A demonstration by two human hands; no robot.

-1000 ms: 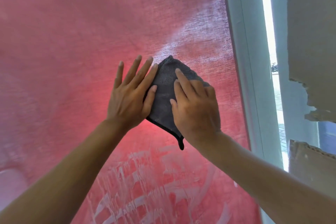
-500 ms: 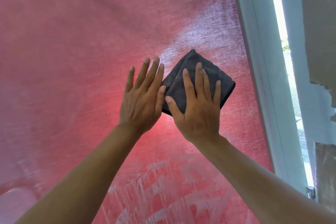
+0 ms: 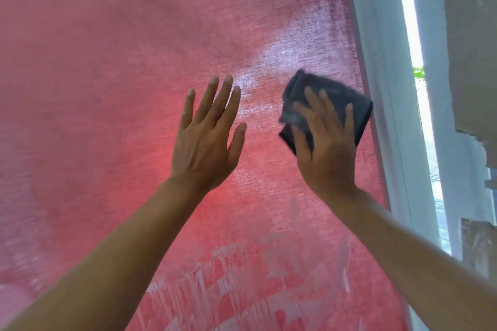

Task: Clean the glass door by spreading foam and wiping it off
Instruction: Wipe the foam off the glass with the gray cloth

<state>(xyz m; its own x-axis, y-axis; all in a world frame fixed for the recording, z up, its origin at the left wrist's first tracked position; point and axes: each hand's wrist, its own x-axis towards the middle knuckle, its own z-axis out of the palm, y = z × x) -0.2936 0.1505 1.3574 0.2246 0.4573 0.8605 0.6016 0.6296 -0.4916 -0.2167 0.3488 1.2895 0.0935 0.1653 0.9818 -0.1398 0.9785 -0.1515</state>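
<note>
Grey cloth point(image 3: 326, 105) pressed flat under right hand point(image 3: 326, 148), left hand point(image 3: 207, 140) spread, empty, foam streaks point(image 3: 228, 290) low on glass door point(image 3: 107, 88)

Two bare forearms, no sleeves, left hand point(image 3: 207, 140), right hand point(image 3: 326, 153)

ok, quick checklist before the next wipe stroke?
1. Cloth under right hand: ok, fingers spread flat on it.
2. Cloth flat on glass: cannot tell, its upper left edge is blurred.
3. Left hand out of the cloth's way: ok, open and apart from it to the left.
4. Room to the right: not ok, the cloth is already at the white frame.
5. Foam left to wipe: ok, streaks lie below both hands.
6. Left hand touching glass: cannot tell.
</note>
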